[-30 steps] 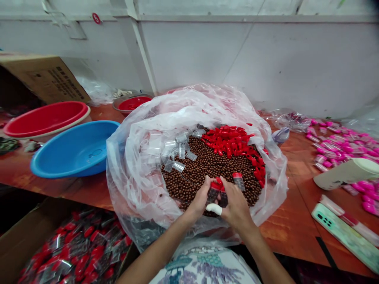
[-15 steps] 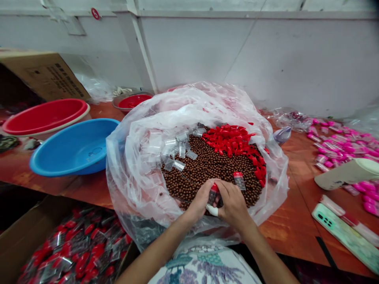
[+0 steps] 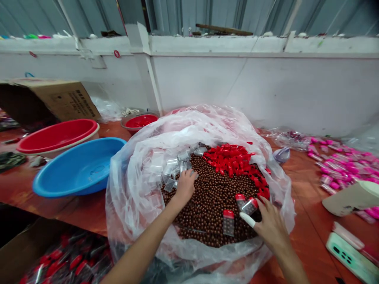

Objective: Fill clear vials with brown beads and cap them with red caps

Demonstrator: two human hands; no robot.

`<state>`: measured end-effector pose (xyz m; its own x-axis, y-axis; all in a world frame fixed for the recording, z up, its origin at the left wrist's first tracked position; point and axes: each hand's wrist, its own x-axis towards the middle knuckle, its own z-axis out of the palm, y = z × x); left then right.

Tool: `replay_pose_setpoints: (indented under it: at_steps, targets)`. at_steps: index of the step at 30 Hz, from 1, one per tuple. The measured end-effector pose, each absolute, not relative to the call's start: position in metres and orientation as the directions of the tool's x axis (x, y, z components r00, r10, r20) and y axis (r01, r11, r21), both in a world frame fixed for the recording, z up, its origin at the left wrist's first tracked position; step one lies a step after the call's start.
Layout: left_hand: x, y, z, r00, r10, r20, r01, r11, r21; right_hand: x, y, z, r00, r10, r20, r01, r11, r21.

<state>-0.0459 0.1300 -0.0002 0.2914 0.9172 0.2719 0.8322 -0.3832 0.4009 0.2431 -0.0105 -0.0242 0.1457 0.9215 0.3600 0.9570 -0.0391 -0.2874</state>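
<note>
My left hand has its fingers closed on a small clear plastic container at the left side of the bead heap. Several more clear containers lie around it. My right hand, a white cover on its thumb, has thumb and fingers apart around a filled red-capped container. That one rests tilted against another red-capped container. A third filled container lies nearer to me on the brown beads. Loose red caps are heaped at the back right.
A large clear plastic bag surrounds the beads. To its left are a blue basin and a red basin. A box of filled red-capped containers sits below. Pink containers, a pale cylinder and a phone are right.
My hands, together around a red-capped container before, have separated. The left went to the clear containers, the right moved rightward. Three filled containers now show on the beads. The view has tilted up.
</note>
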Motion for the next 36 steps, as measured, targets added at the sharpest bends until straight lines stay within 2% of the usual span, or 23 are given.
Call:
replay_pose_setpoints:
  at_steps: [2,5,7,10,12,14,19,26,28,30,31,33,36]
  targets:
    - [-0.049,0.145,-0.003,0.337,0.914,0.228,0.865,-0.396,0.309,0.25,-0.012,-0.028,0.132,0.931,0.34,0.963,-0.039,-0.268]
    - [-0.046,0.151,-0.003,0.36,0.904,0.231,0.844,-0.421,0.331,0.247,-0.004,-0.026,0.077,0.933,0.351,0.95,0.038,-0.309]
    - [-0.04,0.146,-0.001,0.343,0.908,0.24,0.812,-0.415,0.41,0.241,0.011,-0.019,0.021,0.936,0.352,0.926,0.115,-0.361]
    - [-0.03,0.133,-0.002,0.295,0.937,0.189,0.695,-0.346,0.63,0.234,0.047,-0.009,-0.04,0.956,0.292,0.886,0.169,-0.432]
    - [-0.023,0.125,-0.005,0.288,0.946,0.148,0.576,-0.294,0.763,0.231,0.075,-0.004,-0.033,0.976,0.215,0.896,0.124,-0.427]
    - [-0.016,0.119,-0.011,0.312,0.944,0.105,0.512,-0.26,0.818,0.228,0.101,-0.002,-0.018,0.982,0.189,0.903,0.097,-0.419]
    - [-0.002,0.118,-0.023,0.279,0.96,-0.038,0.546,-0.125,0.829,0.217,0.142,-0.003,0.031,0.991,0.131,0.899,0.029,-0.436]
    - [0.005,0.131,-0.031,0.316,0.938,-0.14,0.481,-0.032,0.876,0.222,0.134,-0.003,0.101,0.989,0.111,0.805,-0.016,-0.594]
    - [0.007,0.133,-0.031,0.331,0.927,-0.178,0.447,0.012,0.894,0.225,0.12,-0.003,0.156,0.982,0.109,0.671,-0.024,-0.741]
    - [0.011,0.134,-0.032,0.342,0.915,-0.215,0.417,0.057,0.907,0.225,0.103,0.0,0.231,0.97,0.07,0.386,-0.025,-0.922]
    - [0.014,0.134,-0.033,0.347,0.91,-0.228,0.4,0.076,0.913,0.224,0.094,0.002,0.265,0.964,0.033,0.214,-0.026,-0.976]
    - [0.021,0.134,-0.034,0.355,0.903,-0.242,0.362,0.106,0.926,0.221,0.074,0.007,0.3,0.953,-0.04,-0.044,-0.028,-0.999]
    - [0.031,0.133,-0.036,0.359,0.9,-0.246,0.292,0.142,0.946,0.215,0.046,0.013,0.29,0.952,-0.098,-0.242,-0.026,-0.97]
